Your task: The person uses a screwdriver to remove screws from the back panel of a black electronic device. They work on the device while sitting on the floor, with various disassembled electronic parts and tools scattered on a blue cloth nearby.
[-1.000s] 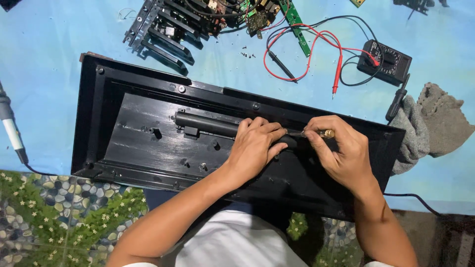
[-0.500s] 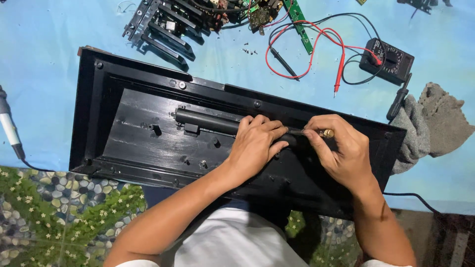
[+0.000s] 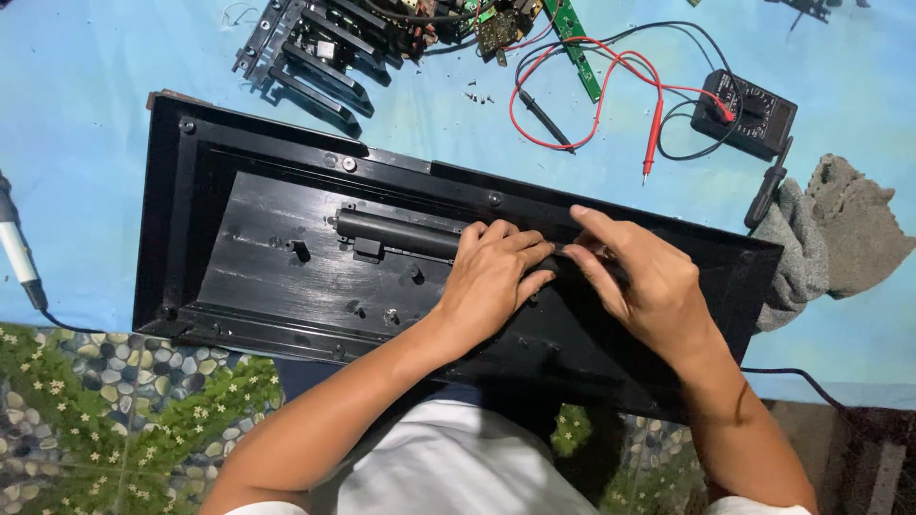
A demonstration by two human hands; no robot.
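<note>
- Left hand (image 3: 493,277) lies over the right end of the black cylindrical bar (image 3: 396,234), fingers curled down on it; the bar's far end is hidden beneath them.
- Right hand (image 3: 641,281) meets it from the right, thumb and fingertips pinched together on something small and dark. What it is, I cannot tell; the fingers cover it.
- The bar sits inside the long black plastic housing (image 3: 239,257), which lies open across the blue worktop (image 3: 95,114); its near edge is hidden by the forearms.
- Up top, the multimeter (image 3: 744,113) with its red lead (image 3: 653,133), and a circuit board assembly (image 3: 324,43) cut off by the frame.
- Grey rag (image 3: 840,234) right; soldering iron (image 3: 17,250) left, partly out of frame.
</note>
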